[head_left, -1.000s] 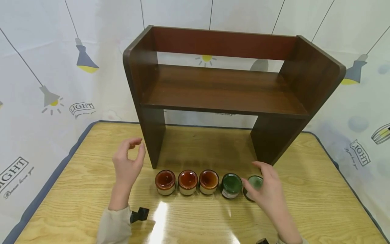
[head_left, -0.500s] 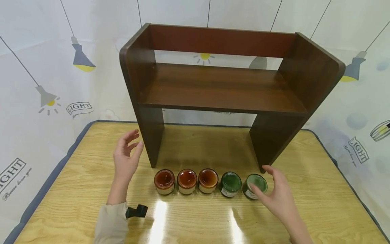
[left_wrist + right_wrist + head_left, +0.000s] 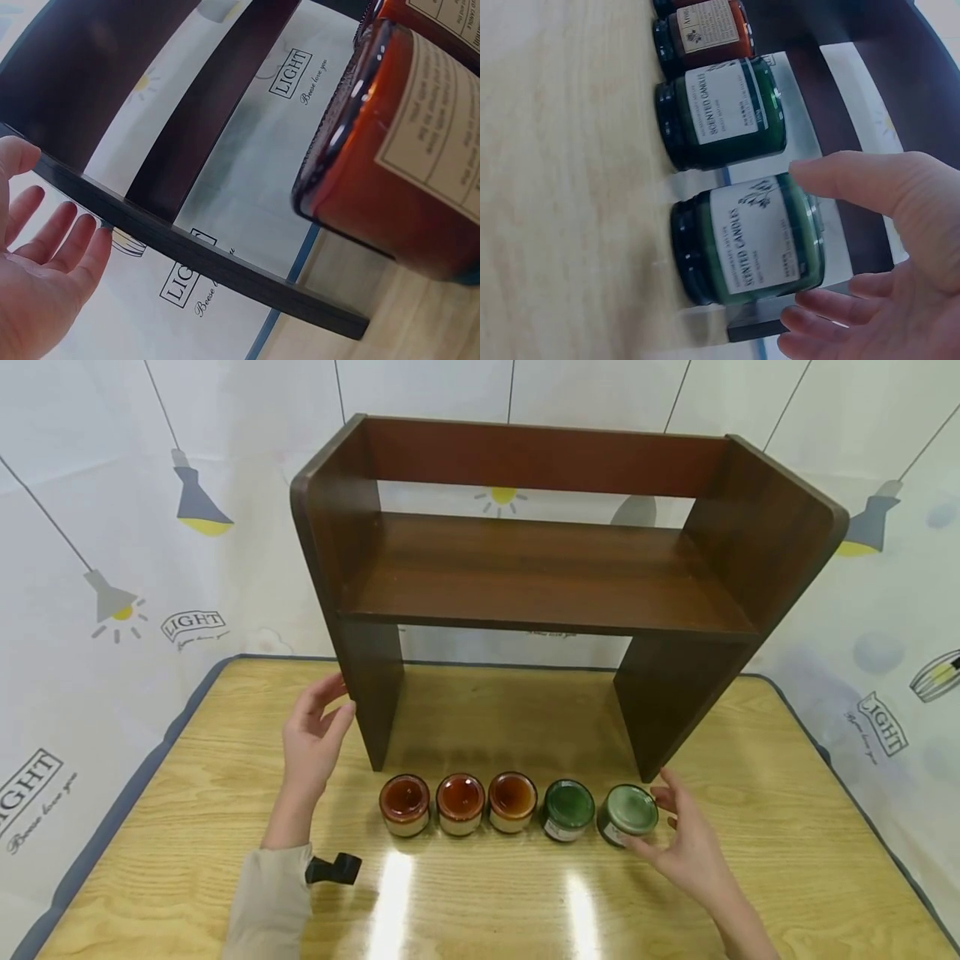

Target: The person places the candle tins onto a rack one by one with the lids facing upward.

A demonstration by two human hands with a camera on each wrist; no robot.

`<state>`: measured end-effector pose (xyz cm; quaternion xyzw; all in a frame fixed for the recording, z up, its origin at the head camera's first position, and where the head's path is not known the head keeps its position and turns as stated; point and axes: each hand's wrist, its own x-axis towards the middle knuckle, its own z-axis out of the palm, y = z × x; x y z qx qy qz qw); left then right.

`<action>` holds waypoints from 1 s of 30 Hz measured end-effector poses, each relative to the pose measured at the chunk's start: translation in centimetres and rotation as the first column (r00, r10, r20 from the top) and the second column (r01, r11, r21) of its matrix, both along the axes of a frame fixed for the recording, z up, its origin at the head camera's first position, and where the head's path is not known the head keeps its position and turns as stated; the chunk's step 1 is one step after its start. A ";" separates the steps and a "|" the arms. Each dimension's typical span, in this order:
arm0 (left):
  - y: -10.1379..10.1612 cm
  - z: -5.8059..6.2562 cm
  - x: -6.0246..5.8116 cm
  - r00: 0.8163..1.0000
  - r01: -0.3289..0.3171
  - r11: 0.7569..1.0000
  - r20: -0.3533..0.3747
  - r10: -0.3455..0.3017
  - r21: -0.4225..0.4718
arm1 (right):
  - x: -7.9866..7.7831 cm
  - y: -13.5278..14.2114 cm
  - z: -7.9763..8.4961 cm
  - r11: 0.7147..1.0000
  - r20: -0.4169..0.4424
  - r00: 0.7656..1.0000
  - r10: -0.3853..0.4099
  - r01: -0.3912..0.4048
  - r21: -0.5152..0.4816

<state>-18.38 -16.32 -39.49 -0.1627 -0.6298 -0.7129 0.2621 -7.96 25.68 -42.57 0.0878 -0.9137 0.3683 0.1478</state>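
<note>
A light green scented candle jar (image 3: 632,810) stands at the right end of a row of candle jars on the table. Around its right side is my right hand (image 3: 693,852), thumb close to the front and the other fingers behind, all loosely bent. In the right wrist view the thumb (image 3: 855,176) lies close by the jar; contact is unclear. A dark green candle jar (image 3: 568,810) is just to its left. My left hand (image 3: 311,756) is beside the left side panel (image 3: 367,693) of the brown shelf, fingers relaxed and holding nothing; whether it touches the panel is uncertain.
Three amber candle jars, one of them at the left end (image 3: 406,806), complete the row in front of the brown two-level shelf (image 3: 555,572). The wooden table (image 3: 172,810) meets a printed cloth backdrop (image 3: 90,510) along a dark blue edge.
My right hand has shifted right, from over the light green jar to around its right side. The left hand's fingers have loosened and moved closer to the shelf's side panel.
</note>
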 end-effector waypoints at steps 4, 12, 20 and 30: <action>0.0 0.1 -0.1 1.000 0.017 1.000 0.016 -0.018 0.004 | -0.1 0.2 -0.4 0.999 0.063 0.998 0.021 -0.019 -0.038; 0.2 0.2 -0.3 0.999 0.041 0.999 0.009 -0.041 0.018 | -0.1 0.6 -1.3 0.992 0.184 0.982 0.049 -0.026 -0.122; 0.1 0.2 -0.3 0.999 0.050 0.999 -0.006 -0.050 0.018 | -0.4 1.1 -2.6 0.982 0.121 0.987 0.103 -0.082 -0.168; 0.1 0.1 -0.5 0.999 0.033 0.999 0.022 -0.034 0.016 | -0.9 1.4 -3.2 0.993 0.129 0.989 0.072 -0.059 -0.105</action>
